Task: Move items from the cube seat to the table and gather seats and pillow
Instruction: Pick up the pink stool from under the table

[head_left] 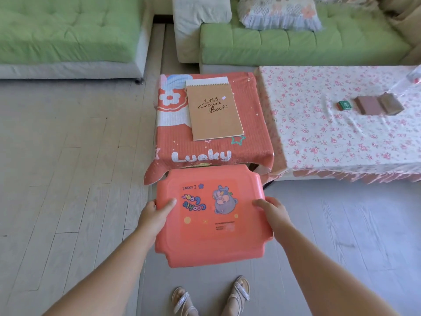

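As fingers of left hand (156, 212), right hand (274, 209) clamp its rims, glossy plastic stool (205, 242) (squarish) hangs.

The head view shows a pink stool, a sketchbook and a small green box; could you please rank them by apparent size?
1. pink stool, though nearest the camera
2. sketchbook
3. green box
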Motion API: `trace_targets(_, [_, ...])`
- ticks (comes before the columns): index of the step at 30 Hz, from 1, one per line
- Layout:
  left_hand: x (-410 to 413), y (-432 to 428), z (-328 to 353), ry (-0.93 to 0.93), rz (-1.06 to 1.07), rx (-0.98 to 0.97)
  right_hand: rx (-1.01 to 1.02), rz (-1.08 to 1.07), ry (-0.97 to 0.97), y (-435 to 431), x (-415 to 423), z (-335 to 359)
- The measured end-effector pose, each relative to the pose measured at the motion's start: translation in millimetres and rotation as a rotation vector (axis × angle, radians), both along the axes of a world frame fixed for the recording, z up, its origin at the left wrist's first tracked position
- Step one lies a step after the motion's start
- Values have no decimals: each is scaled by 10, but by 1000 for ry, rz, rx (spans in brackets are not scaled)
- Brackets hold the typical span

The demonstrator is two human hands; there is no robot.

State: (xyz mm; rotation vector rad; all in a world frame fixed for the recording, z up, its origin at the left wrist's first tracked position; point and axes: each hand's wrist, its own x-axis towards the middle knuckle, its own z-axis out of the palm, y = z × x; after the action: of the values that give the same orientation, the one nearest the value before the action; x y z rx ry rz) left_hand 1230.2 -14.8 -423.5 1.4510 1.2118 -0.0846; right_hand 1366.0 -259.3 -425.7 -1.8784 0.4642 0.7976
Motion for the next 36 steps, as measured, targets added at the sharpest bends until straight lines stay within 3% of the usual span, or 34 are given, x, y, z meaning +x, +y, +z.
trace_targets(8, [87, 110, -802, 58, 6, -64, -54, -2, 68, 70, 101, -757])
trace_targets(24, [447, 25, -3137, 105, 29, -104, -82, 8, 173, 52, 463, -3058])
trace_targets(36, [365, -232, -4094, 140, 70, -150, -151, 19, 190, -136, 425, -4000])
